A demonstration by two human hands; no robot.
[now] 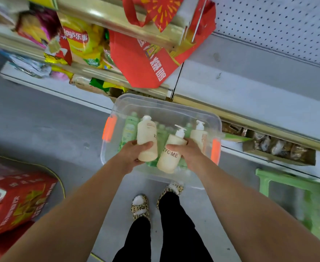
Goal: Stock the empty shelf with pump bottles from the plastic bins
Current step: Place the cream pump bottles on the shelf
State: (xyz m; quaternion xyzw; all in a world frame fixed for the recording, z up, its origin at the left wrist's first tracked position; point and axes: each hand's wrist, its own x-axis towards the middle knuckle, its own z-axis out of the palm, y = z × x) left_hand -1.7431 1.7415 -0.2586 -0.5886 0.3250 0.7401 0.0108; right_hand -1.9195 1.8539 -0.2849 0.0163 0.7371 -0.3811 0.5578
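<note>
A clear plastic bin [117, 103] with orange latches stands on the floor below me, holding several green bottles [129, 129] and a cream pump bottle [199, 134] at its right side. My left hand [131, 155] grips a cream bottle [147, 138] above the bin. Around a second cream pump bottle [171, 152] marked ZYOME, my right hand [190, 154] is closed. The empty grey shelf [259, 86] with a perforated back panel lies at the upper right.
Shelves of snack bags [81, 42] and a red gift bag [146, 61] fill the upper left. A red carton [13, 199] sits at the lower left, a green plastic stool [295, 188] at the right. A cardboard tray of packets [280, 148] lies under the empty shelf. My feet [140, 207] stand just behind the bin.
</note>
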